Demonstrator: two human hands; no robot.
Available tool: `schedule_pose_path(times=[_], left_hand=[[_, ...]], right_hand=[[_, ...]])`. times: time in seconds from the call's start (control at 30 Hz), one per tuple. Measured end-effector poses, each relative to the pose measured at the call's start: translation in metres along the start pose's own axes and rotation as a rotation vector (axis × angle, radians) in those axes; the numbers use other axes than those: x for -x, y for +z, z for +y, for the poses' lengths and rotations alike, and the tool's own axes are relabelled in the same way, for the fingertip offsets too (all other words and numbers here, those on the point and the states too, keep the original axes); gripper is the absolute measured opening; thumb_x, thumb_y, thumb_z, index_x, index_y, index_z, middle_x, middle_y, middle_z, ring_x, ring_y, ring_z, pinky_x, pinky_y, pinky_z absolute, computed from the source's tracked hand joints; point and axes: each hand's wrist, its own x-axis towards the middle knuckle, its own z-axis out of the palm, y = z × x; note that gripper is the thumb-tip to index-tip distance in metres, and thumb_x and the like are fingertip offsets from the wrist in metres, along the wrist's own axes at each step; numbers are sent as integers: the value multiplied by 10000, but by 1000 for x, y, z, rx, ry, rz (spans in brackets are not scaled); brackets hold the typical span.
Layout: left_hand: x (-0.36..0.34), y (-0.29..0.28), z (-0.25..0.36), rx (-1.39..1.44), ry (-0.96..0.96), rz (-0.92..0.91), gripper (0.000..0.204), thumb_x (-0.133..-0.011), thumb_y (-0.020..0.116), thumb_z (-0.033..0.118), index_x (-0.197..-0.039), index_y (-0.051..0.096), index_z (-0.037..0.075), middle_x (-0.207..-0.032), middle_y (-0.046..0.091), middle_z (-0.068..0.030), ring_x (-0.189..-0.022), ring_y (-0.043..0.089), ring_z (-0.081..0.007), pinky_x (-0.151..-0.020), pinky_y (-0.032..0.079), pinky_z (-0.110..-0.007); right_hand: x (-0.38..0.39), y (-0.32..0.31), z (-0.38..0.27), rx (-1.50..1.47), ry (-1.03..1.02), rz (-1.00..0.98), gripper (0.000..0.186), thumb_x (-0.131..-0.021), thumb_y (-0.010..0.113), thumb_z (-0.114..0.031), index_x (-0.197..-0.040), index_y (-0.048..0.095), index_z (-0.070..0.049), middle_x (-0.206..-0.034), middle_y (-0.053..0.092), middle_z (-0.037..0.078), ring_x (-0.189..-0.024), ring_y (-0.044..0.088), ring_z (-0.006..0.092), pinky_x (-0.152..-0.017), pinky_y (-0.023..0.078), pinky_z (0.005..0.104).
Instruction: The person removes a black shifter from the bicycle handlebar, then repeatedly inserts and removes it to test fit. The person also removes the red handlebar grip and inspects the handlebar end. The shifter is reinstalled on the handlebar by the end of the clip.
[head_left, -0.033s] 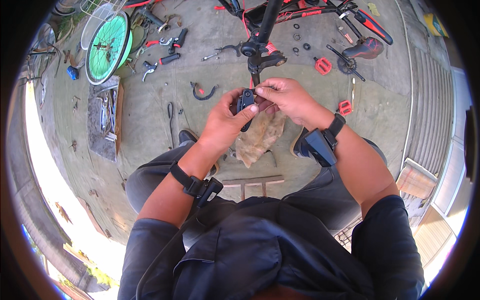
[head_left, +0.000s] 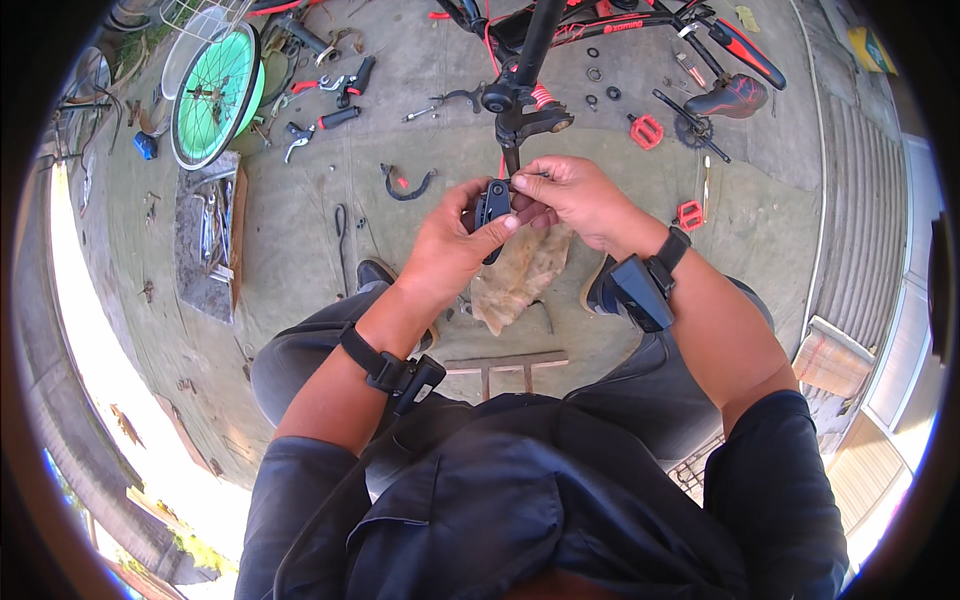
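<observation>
Near the middle, my left hand (head_left: 450, 243) is closed round a small oblong black part (head_left: 495, 200), its thumb lying across the lower portion. Beside it, my right hand (head_left: 575, 200) has thumb and fingers pinched at the part's upper right; what exactly they grip is too small to make out. Just beyond my hands stands the black and red bicycle frame (head_left: 530, 55), with a dark tube reaching down behind them. A stained tan cloth (head_left: 518, 285) lies on the ground below my hands.
Tool tray (head_left: 232, 275) at left; wheel on a green basin (head_left: 235, 75) at upper left. Brake levers (head_left: 298, 136), a black curved part (head_left: 405, 195), red pedals (head_left: 646, 132) and a crankset (head_left: 693, 130) lie around. My knees flank the cloth; a wooden piece (head_left: 505, 362) lies between them.
</observation>
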Motion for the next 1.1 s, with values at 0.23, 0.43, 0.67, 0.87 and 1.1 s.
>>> schedule_pose_path(times=[0.23,0.43,0.67,0.87,1.1], left_hand=[[-4,-6,-8,-241,-61,-142,631,-892,780,170,-1407,466,-14,-1110,644,-71,-984,605,-146,-863,501,-292],[-32,-32,-19,-702,64,71,650,-809,794,131,-1361,494,-38,-1132,676,-166,-1013,659,-232,-883,518,-346],[-53,-68,-24,-743,62,191,603,-771,802,140,-1297,567,-39,-1098,689,-186,-1002,672,-264,-886,516,-357],[-62,-76,-26,-743,95,252,591,-789,799,112,-1313,571,-41,-1050,684,-131,-915,649,-181,-812,513,-308],[-70,-77,-23,-814,123,276,559,-790,796,104,-1298,598,-21,-978,689,-103,-797,641,-154,-713,517,-299]], right_hand=[[-11,-15,22,-168,104,-37,204,-1001,645,-316,-990,657,-112,-878,673,-2,-734,620,88,-675,504,243],[-58,25,55,-494,17,146,146,-1003,637,-282,-1006,648,-136,-923,658,-19,-834,623,107,-731,508,286],[-89,40,68,-737,-13,201,156,-1019,606,-262,-1085,624,-122,-1048,634,10,-975,630,186,-861,522,338],[-104,43,66,-800,-41,223,167,-1016,610,-250,-1106,627,-110,-1069,632,27,-965,629,208,-880,525,369],[-110,41,67,-851,-46,230,193,-1017,605,-248,-1134,621,-95,-1087,615,48,-969,621,231,-892,521,390]])
